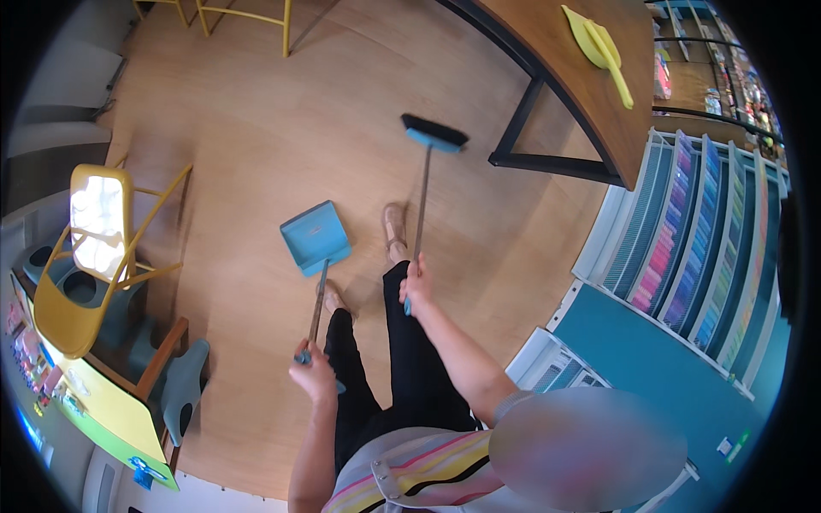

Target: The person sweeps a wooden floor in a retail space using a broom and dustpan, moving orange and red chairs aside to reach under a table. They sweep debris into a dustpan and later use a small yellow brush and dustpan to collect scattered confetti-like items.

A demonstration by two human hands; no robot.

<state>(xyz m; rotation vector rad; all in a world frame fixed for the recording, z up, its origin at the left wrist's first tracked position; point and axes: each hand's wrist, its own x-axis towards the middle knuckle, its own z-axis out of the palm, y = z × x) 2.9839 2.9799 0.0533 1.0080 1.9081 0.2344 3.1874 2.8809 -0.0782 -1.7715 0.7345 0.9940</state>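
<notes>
Blue dustpan (315,237) ahead of left hand (314,374), fist round its handle (317,306); right hand (416,286) gripping broom (432,139), bristles (434,128) farther out. Looks mid-sweep tbh, next move probably calls for bristles toward dustpan.

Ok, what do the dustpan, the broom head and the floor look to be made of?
Dustpan: probably moulded plastic, smooth and evenly blue with a slight sheen.
Broom head: light-blue base, likely plastic from its uniform colour; dark bristles perhaps synthetic, but single strands don't show.
Floor: wood-look, warm tan with faint grain-like streaks; real wood or laminate, I can't tell.
</notes>
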